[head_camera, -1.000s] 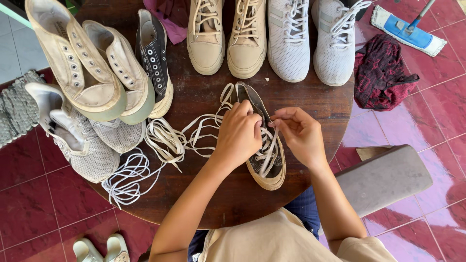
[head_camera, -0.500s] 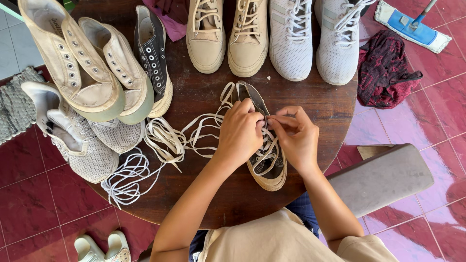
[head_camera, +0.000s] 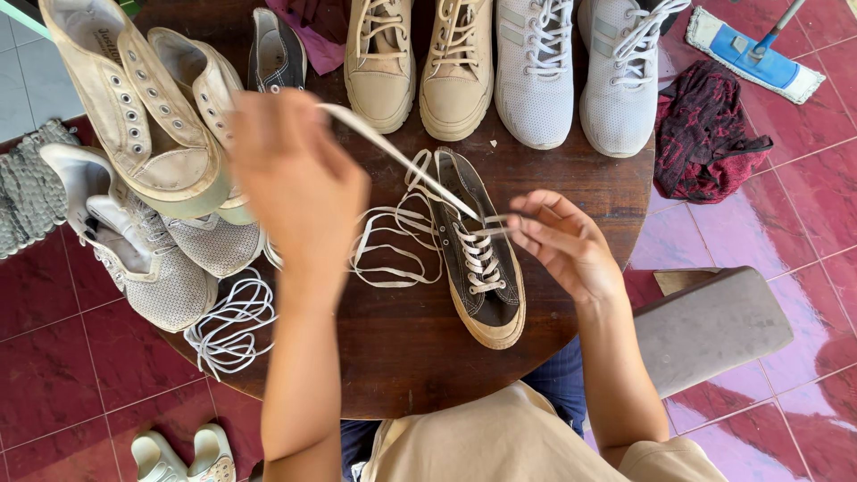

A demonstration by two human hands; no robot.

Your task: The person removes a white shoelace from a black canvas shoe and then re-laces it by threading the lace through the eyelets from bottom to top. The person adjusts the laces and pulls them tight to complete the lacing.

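A dark canvas sneaker (head_camera: 478,259) with a cream sole lies toe toward me on the round wooden table (head_camera: 580,178). My left hand (head_camera: 299,178), raised and blurred, grips a cream shoelace (head_camera: 393,156) drawn taut up and left from the shoe's eyelets. At the shoe's right side my right hand (head_camera: 562,241) pinches the other lace end. The lower eyelets are laced; loose lace loops (head_camera: 388,241) lie left of the shoe.
Cream sneakers (head_camera: 134,107), grey knit shoes (head_camera: 152,259), a black sneaker (head_camera: 277,49), beige boots (head_camera: 420,62) and white trainers (head_camera: 571,71) ring the table. White laces (head_camera: 228,326) hang off its left edge. A red cloth (head_camera: 705,125), mop (head_camera: 754,58) and grey stool (head_camera: 714,326) are to the right.
My left hand left the shoe's tongue and swung up and left, pulling the lace taut through an eyelet. My right hand stayed beside the shoe, fingers opening slightly.
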